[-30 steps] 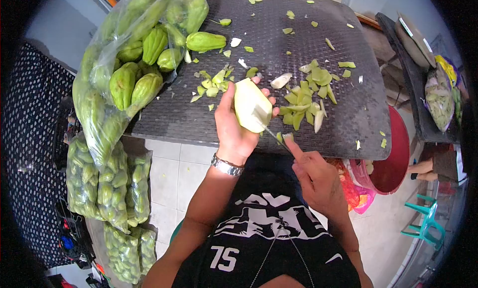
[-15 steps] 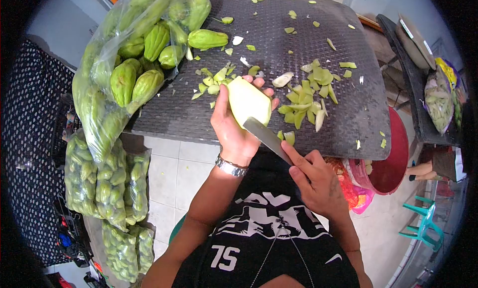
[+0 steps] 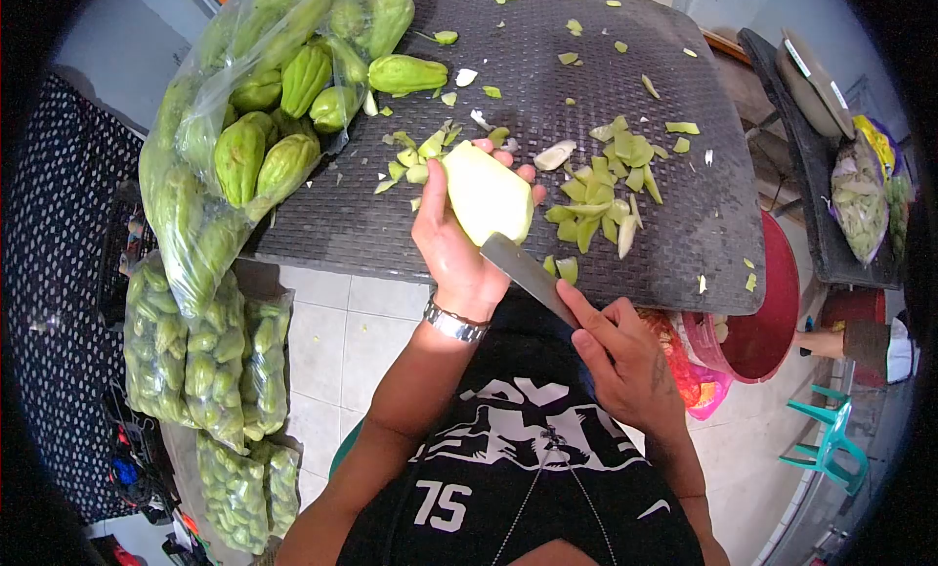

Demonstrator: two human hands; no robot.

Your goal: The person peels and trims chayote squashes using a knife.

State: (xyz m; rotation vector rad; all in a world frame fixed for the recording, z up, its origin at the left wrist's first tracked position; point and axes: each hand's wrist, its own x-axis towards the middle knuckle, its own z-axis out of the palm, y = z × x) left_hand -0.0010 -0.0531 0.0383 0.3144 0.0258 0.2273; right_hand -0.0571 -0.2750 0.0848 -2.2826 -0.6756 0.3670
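A pale, peeled chayote [image 3: 486, 195] rests in my left hand [image 3: 452, 248], its fingers wrapped round the far side. My right hand [image 3: 625, 361] grips a knife [image 3: 532, 281]; the handle is hidden inside the fist. The blade's tip end meets the lower edge of the chayote, close to my left palm. Beyond my left hand lie small green peelings [image 3: 415, 160]. A larger pile of peelings [image 3: 601, 195] sits to the right of the chayote on the dark woven-pattern table [image 3: 489, 77].
An opened plastic bag of green chayotes [image 3: 239, 160] covers the table's left side, with one loose chayote [image 3: 407, 74] beside it. Several filled bags [image 3: 186, 356] stand lower left. At right are a red tub [image 3: 767, 312], a teal stool [image 3: 831, 439] and another person's leg [image 3: 823, 344].
The chayote and my left hand have shifted very slightly up and left. The knife stays at the lower edge of the chayote. The person at the right has moved a little.
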